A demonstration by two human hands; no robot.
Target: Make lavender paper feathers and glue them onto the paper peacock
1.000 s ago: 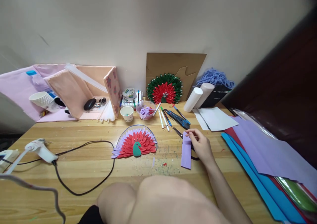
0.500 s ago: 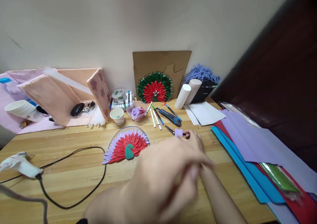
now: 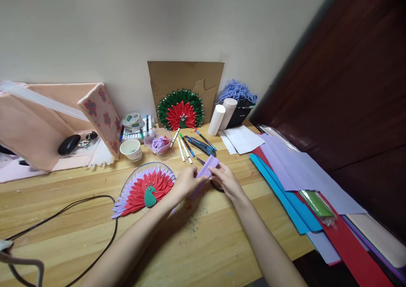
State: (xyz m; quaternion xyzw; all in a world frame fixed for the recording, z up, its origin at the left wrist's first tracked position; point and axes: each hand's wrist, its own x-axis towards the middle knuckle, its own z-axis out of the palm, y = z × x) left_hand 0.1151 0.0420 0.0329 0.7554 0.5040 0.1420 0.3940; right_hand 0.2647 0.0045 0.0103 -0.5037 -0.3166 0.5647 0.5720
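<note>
Between my two hands, above the wooden table, I hold a strip of purple craft paper or foam (image 3: 209, 163) on a slant. The fingers of my left hand (image 3: 187, 180) pinch its lower part, and my right hand (image 3: 226, 179) grips it near the upper end. Beneath the strip lie scissors (image 3: 217, 187), one dark handle and a bit of blade showing. To the left rests a peacock (image 3: 150, 196) with a green body and red and purple feathers, on a round clear backing with a blue rim.
Behind my hands lie a utility knife (image 3: 200, 145) and several markers (image 3: 187, 146). A plastic bowl (image 3: 157, 141) of purple scraps and a paper cup (image 3: 131, 150) stand left. White paper (image 3: 243, 139) and coloured sheets (image 3: 285, 162) lie right. A green-red peacock (image 3: 181, 109) leans against cardboard (image 3: 187, 75).
My left hand has moved from close to the camera out to the strip, and both hands now hold it. The strip has lifted off the scissors. The view has shifted to the right.
</note>
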